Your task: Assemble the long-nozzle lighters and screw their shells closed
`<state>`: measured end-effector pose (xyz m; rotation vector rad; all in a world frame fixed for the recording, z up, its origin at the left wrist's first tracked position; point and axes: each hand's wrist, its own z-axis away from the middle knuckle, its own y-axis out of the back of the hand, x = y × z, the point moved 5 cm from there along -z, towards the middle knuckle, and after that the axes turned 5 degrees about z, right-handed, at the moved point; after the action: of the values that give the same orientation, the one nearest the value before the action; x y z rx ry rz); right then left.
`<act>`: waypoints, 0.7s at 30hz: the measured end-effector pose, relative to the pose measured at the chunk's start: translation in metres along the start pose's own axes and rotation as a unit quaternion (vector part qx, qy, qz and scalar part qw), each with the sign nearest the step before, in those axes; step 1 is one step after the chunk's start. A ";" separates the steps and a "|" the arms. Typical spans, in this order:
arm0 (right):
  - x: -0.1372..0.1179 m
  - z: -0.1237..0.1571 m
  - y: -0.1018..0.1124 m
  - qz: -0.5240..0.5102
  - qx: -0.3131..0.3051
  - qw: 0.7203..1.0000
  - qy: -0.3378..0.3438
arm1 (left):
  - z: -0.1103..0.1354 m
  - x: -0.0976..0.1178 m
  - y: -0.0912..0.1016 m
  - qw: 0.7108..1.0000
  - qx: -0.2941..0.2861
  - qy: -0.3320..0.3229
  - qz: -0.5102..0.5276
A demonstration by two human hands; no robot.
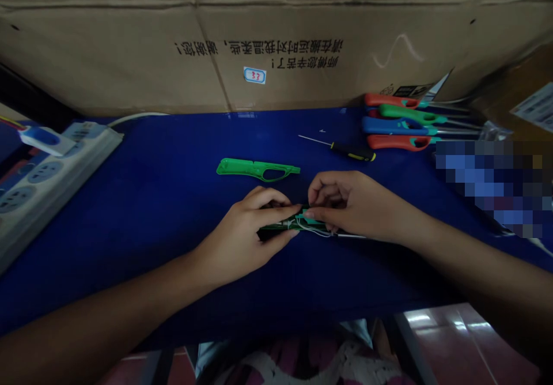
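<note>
An opened long-necked lighter point(283, 225) lies low over the blue table, its inner parts and thin pale wires point(313, 230) exposed. My left hand point(254, 232) is closed round its handle end, thumb on the near side and fingers on the far side. With thumb and curled fingers, my right hand point(354, 206) grips the teal trigger piece point(314, 218) at the lighter's middle. The metal tube point(352, 236) sticks out to the right below my right hand. Just beyond my hands rests a loose green half of the handle shell point(242, 168), its hollow side up.
A black-and-yellow screwdriver point(354, 152) lies behind my right hand. Several assembled lighters point(397, 125) in red, green and blue are stacked at the back right. On the left is a power strip point(52, 169) with a plug. A large cardboard box point(276, 45) borders the back.
</note>
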<state>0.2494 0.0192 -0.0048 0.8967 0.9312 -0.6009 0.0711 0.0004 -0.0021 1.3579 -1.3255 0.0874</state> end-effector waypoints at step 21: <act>-0.003 0.001 0.001 0.018 0.010 0.999 -0.041 | 0.002 0.004 -0.003 0.999 -0.031 0.011 -0.033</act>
<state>0.2488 0.0187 -0.0012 0.8983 0.8353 -0.6114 0.0735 -0.0040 -0.0015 1.3428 -1.2540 0.0158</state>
